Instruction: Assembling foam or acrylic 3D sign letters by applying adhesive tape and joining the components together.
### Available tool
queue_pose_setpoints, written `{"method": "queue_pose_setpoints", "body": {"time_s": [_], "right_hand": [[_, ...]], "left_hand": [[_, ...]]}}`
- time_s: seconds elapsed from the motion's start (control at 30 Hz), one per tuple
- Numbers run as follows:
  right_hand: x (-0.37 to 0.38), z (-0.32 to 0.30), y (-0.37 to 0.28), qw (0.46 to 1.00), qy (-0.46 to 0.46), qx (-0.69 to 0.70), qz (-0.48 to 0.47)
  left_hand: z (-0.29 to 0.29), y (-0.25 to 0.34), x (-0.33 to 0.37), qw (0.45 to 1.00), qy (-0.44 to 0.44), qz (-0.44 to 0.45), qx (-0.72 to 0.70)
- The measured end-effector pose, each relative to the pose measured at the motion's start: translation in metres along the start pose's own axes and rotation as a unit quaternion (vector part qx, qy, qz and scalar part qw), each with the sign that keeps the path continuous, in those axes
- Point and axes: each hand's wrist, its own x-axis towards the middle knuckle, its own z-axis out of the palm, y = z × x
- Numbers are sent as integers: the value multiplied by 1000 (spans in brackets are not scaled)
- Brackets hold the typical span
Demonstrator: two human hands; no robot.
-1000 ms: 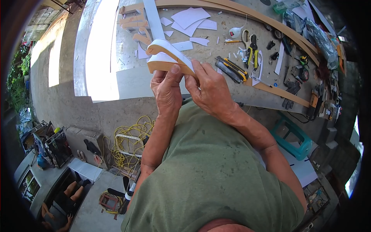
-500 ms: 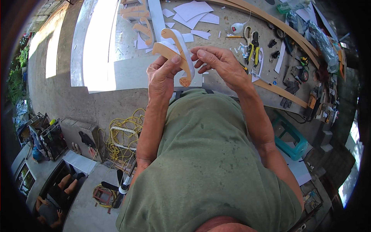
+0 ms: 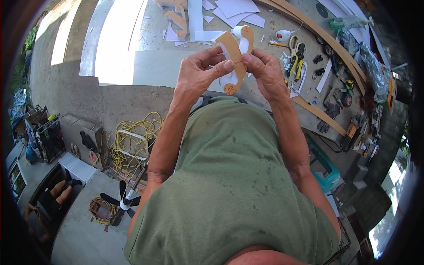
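Note:
Between my hands, just above the near edge of the worktable [image 3: 152, 76], is a curved letter-shaped piece [image 3: 240, 73] with a tan face and white side walls. My left hand [image 3: 198, 75] pinches its left side, thumb on the tan face and fingers behind. At its right edge, my right hand [image 3: 267, 73] grips with thumb and fingertips. Beyond them lie a similar tan letter piece [image 3: 180, 27] and white sheet offcuts [image 3: 236, 12]. To the right are a small white bottle [image 3: 282, 35], a pencil [image 3: 278, 44], scissors [image 3: 293, 44] and yellow-handled cutters [image 3: 298, 59].
Long tan strips [image 3: 324, 30] curve across the table's right side, near dark gloves [image 3: 329, 115] and a clear plastic bottle [image 3: 348, 22]. A teal stool [image 3: 329, 170] stands at right. At left are a yellow cord [image 3: 148, 128], a fan [image 3: 125, 204] and another person [image 3: 49, 205].
The letter piece has turned over and shifted right. My right hand, earlier apart with loosely curled fingers, now grips its right edge. The view has shifted slightly.

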Motion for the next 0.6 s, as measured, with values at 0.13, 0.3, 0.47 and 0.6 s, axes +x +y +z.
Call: {"method": "queue_pose_setpoints", "body": {"time_s": [0.13, 0.3, 0.47, 0.6], "right_hand": [[-6, -3, -9, 996, 49, 61, -53], [-7, -3, -13, 991, 53, 75, -94], [-10, 7, -16, 990, 64, 42, -116], [-10, 7, -19, 992, 49, 32, -108]], "left_hand": [[-8, -5, -17, 1000, 22, -9, 16], [8, -8, -39, 994, -37, -44, -90], [25, -7, -37, 993, 0, 3, -117], [24, -8, -36, 994, 18, -6, -106]]}}
